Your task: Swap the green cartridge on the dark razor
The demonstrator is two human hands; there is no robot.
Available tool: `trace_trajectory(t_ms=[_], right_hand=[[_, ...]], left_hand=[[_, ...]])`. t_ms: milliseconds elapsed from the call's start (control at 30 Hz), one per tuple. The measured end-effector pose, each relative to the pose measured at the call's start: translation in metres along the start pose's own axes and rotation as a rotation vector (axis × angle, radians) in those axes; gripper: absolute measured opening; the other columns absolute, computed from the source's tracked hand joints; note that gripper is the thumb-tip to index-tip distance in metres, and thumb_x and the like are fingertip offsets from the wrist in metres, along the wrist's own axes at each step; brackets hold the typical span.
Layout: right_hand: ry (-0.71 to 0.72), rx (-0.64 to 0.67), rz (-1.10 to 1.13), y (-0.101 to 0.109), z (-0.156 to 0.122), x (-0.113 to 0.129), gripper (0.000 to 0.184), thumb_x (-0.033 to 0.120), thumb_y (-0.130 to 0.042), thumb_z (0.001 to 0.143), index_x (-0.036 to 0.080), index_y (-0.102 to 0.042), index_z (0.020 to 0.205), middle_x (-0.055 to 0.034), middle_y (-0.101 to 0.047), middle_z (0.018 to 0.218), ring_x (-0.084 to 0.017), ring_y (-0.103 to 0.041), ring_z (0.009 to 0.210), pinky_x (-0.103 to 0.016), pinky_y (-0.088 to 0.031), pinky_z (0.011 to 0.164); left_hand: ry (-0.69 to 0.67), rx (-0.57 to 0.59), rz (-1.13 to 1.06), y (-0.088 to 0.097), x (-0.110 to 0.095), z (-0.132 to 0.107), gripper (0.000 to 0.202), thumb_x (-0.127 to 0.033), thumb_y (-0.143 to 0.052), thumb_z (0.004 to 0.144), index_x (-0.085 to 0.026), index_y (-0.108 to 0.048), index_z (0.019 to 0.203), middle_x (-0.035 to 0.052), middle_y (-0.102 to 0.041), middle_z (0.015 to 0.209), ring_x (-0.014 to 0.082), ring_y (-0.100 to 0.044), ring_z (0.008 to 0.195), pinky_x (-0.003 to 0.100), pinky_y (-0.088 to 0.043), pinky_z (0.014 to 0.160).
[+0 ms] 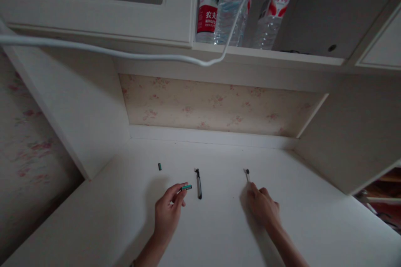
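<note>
My left hand (169, 206) pinches a small green-and-black battery (186, 187) between thumb and fingertips, just above the white desk. A second battery (159, 167) of the same colours lies on the desk, farther back and to the left. Right of my left hand lies a slim black-and-grey object (199, 184) with a small hooked black top; its kind is unclear. On the right, my right hand (263, 205) is closed on the near end of a thin pale stick (248, 175) with a small dark head, like a toothbrush. My fingers hide its lower part.
The white desk (213, 233) runs back to a low ledge and flowered wallpaper (216, 104). Side panels stand left and right. Overhead, a cabinet shelf (269, 55) holds several plastic bottles (233, 12), and a white cable (138, 56) hangs across the front.
</note>
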State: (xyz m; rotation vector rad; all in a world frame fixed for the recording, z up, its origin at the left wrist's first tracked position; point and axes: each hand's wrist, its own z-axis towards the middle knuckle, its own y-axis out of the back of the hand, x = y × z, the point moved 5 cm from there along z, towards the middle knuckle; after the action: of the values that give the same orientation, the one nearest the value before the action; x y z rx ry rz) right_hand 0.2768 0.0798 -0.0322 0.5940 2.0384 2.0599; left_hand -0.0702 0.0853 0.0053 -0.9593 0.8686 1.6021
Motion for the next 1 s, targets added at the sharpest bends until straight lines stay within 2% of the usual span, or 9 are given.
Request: trace_trajectory(t_ms=[100, 167, 233, 333, 433, 533, 700, 1000], right_hand=[[0.018, -0.072, -0.033, 0.005, 0.0, 0.002, 0.045, 0.032, -0.032, 0.1, 0.015, -0.041, 0.14, -0.0163, -0.055, 0.112, -0.03, -0.059, 0.095, -0.051, -0.04, 0.084], [0.073, -0.168, -0.014, 0.015, -0.004, 0.014, 0.044, 0.034, -0.037, 0.098, 0.015, -0.044, 0.137, -0.0159, -0.055, 0.113, -0.032, -0.056, 0.099, -0.051, -0.04, 0.085], [0.209, -0.246, 0.123, 0.028, -0.014, 0.036, 0.039, 0.034, -0.041, 0.097, 0.016, -0.052, 0.13, -0.0142, -0.056, 0.111, -0.031, -0.056, 0.1, -0.048, -0.043, 0.085], [0.555, -0.241, 0.461, 0.052, -0.041, 0.086, 0.032, 0.035, -0.042, 0.098, 0.019, -0.058, 0.119, -0.0113, -0.055, 0.107, -0.025, -0.057, 0.095, -0.04, -0.047, 0.084], [0.82, -0.196, 0.535, 0.071, -0.072, 0.132, 0.029, 0.032, -0.047, 0.098, 0.021, -0.056, 0.123, -0.0103, -0.054, 0.108, -0.025, -0.054, 0.098, -0.04, -0.046, 0.087], [0.923, -0.213, 0.508, 0.082, -0.09, 0.161, 0.028, 0.027, -0.054, 0.095, 0.021, -0.056, 0.122, -0.0098, -0.055, 0.107, -0.025, -0.053, 0.096, -0.04, -0.045, 0.084], [0.99, -0.261, 0.465, 0.086, -0.097, 0.177, 0.021, 0.024, -0.058, 0.095, 0.023, -0.06, 0.116, -0.0066, -0.058, 0.1, -0.023, -0.054, 0.09, -0.036, -0.04, 0.079], [1.065, -0.364, 0.389, 0.089, -0.101, 0.175, 0.018, 0.03, -0.054, 0.1, 0.022, -0.063, 0.113, -0.005, -0.061, 0.091, -0.02, -0.055, 0.082, -0.035, -0.035, 0.077]], left_hand=[[0.011, 0.006, -0.004, -0.001, 0.001, -0.001, 0.025, -0.039, -0.061, 0.087, -0.019, -0.067, 0.1, 0.0041, -0.071, 0.084, 0.0109, -0.058, 0.052, 0.02, -0.049, 0.049], [0.012, 0.015, -0.012, -0.003, 0.002, -0.001, 0.024, -0.038, -0.06, 0.087, -0.02, -0.067, 0.101, 0.0043, -0.071, 0.087, 0.0106, -0.058, 0.053, 0.02, -0.049, 0.05], [0.005, 0.03, -0.018, -0.006, 0.002, -0.002, 0.023, -0.038, -0.06, 0.087, -0.02, -0.067, 0.101, 0.0039, -0.071, 0.088, 0.0105, -0.059, 0.053, 0.02, -0.05, 0.051], [-0.005, 0.053, -0.033, -0.008, 0.002, -0.003, 0.022, -0.037, -0.06, 0.087, -0.02, -0.067, 0.1, 0.0033, -0.071, 0.087, 0.01, -0.059, 0.053, 0.02, -0.05, 0.052], [-0.006, 0.084, -0.056, -0.01, 0.002, -0.006, 0.022, -0.036, -0.06, 0.088, -0.02, -0.067, 0.101, 0.0037, -0.071, 0.089, 0.0099, -0.059, 0.053, 0.02, -0.05, 0.053], [-0.009, 0.104, -0.092, -0.012, 0.0, -0.008, 0.021, -0.035, -0.059, 0.089, -0.019, -0.066, 0.101, 0.0049, -0.071, 0.091, 0.0103, -0.059, 0.054, 0.021, -0.051, 0.054], [-0.016, 0.108, -0.153, -0.014, -0.005, -0.008, 0.02, -0.034, -0.06, 0.088, -0.019, -0.066, 0.099, 0.0048, -0.07, 0.091, 0.0105, -0.059, 0.054, 0.021, -0.051, 0.053], [0.002, 0.158, -0.181, -0.017, -0.009, -0.01, 0.018, -0.032, -0.06, 0.088, -0.02, -0.067, 0.1, 0.0035, -0.069, 0.088, 0.0103, -0.059, 0.056, 0.021, -0.051, 0.055]])
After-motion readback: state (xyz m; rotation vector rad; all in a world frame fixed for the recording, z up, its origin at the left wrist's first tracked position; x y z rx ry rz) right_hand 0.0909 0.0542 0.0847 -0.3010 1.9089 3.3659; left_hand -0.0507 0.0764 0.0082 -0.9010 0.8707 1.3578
